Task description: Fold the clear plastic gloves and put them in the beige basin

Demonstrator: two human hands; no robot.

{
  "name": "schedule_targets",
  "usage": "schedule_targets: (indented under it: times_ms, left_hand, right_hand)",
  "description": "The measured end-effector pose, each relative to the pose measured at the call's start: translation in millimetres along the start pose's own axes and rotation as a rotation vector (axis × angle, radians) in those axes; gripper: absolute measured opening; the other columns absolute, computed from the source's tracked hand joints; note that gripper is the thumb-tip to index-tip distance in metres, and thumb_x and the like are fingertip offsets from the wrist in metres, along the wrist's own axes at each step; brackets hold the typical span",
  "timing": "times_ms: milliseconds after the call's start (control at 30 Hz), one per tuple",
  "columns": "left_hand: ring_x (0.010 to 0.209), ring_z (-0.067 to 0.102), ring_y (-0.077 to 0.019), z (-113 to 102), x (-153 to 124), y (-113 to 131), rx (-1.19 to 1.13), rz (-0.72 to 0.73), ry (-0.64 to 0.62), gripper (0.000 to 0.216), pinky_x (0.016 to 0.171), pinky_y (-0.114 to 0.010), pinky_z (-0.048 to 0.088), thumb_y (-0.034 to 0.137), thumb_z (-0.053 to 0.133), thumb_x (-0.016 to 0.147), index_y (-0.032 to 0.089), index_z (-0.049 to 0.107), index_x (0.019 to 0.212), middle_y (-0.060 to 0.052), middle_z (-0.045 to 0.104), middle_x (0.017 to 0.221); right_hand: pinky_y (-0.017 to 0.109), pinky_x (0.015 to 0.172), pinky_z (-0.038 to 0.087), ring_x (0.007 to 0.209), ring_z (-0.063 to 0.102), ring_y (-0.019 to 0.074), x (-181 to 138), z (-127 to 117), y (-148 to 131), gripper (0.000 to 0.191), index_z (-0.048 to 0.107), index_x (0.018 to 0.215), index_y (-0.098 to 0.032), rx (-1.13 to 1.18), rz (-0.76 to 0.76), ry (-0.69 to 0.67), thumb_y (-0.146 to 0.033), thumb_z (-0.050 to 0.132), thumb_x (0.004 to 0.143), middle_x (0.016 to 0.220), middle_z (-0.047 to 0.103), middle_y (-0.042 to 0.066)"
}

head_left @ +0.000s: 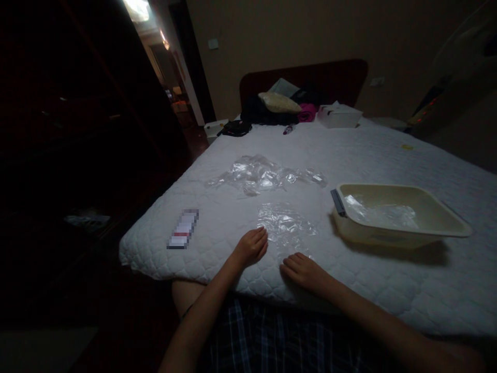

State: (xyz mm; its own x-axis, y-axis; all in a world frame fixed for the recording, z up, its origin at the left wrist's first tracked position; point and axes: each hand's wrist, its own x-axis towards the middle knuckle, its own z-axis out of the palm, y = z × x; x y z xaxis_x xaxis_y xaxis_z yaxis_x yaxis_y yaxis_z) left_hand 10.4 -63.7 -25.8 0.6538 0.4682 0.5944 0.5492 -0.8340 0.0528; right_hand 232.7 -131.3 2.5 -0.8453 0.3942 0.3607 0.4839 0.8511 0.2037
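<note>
A clear, crinkled plastic bag (286,221) lies spread on the white quilted bed in front of me. My left hand (252,246) rests at its left edge, palm down, with the fingers stretched out. Over the bag's near edge lies my right hand (303,270), its fingers side by side and slightly bent. Neither hand visibly grips anything. Farther up the bed sits a loose pile of clear plastic bags (258,173). To the right, a cream plastic basin (392,237) with grey handles holds more clear plastic.
A phone-like object (183,229), blurred out, lies on the quilted mattress cover (221,217) at left. Near the headboard (337,77) are a beige pillow (280,102), a pink roll (306,112), a white box (339,115) and a dark bag (236,128). A doorway opens at upper left.
</note>
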Motion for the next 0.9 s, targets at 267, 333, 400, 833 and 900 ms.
schedule_targets:
  times_ms: [267,333,400,833,900]
  left_hand:
    - [0.122,0.037,-0.0255,2,0,0,0.076,0.157,-0.083,0.032,0.095,-0.045,0.041,0.016,0.041,0.083,0.011,0.048,0.114,-0.016,0.052,0.121]
    - [0.123,0.036,-0.0268,2,1,0,0.104,0.201,-0.105,0.031,0.096,-0.046,0.039,0.016,0.042,0.083,0.011,0.049,0.113,-0.016,0.052,0.120]
    - [0.122,0.038,-0.0271,3,1,0,0.125,0.212,-0.115,0.030,0.095,-0.045,0.040,0.015,0.042,0.083,0.010,0.050,0.112,-0.016,0.053,0.119]
    - [0.116,0.045,-0.0247,2,3,2,0.111,0.184,-0.112,0.028,0.089,-0.043,0.045,0.014,0.039,0.084,0.012,0.051,0.110,-0.015,0.056,0.115]
    - [0.116,0.045,-0.0243,1,4,3,0.109,0.184,-0.111,0.028,0.089,-0.044,0.045,0.014,0.038,0.084,0.013,0.051,0.110,-0.015,0.055,0.116]
  right_hand:
    - [0.030,0.067,0.039,0.070,0.051,0.0153,6,-3,12,0.016,0.058,0.092,-0.015,0.074,0.091,0.130,-0.014,0.044,0.085,0.076,0.060,0.005]
    - [0.030,0.068,0.039,0.072,0.052,0.0159,8,-5,20,0.017,0.059,0.094,-0.015,0.068,0.130,0.169,-0.014,0.045,0.085,0.078,0.062,0.006]
    - [0.030,0.067,0.040,0.072,0.053,0.0163,12,-6,30,0.019,0.059,0.096,-0.016,0.053,0.170,0.186,-0.013,0.044,0.084,0.079,0.063,0.006]
    - [0.030,0.074,0.041,0.081,0.057,0.0176,43,23,65,0.022,0.057,0.103,-0.017,0.362,0.561,0.091,-0.020,0.045,0.084,0.088,0.064,0.007]
    - [0.029,0.074,0.042,0.080,0.057,0.0169,44,29,69,0.021,0.057,0.102,-0.017,0.425,0.620,0.114,-0.021,0.046,0.084,0.088,0.064,0.007]
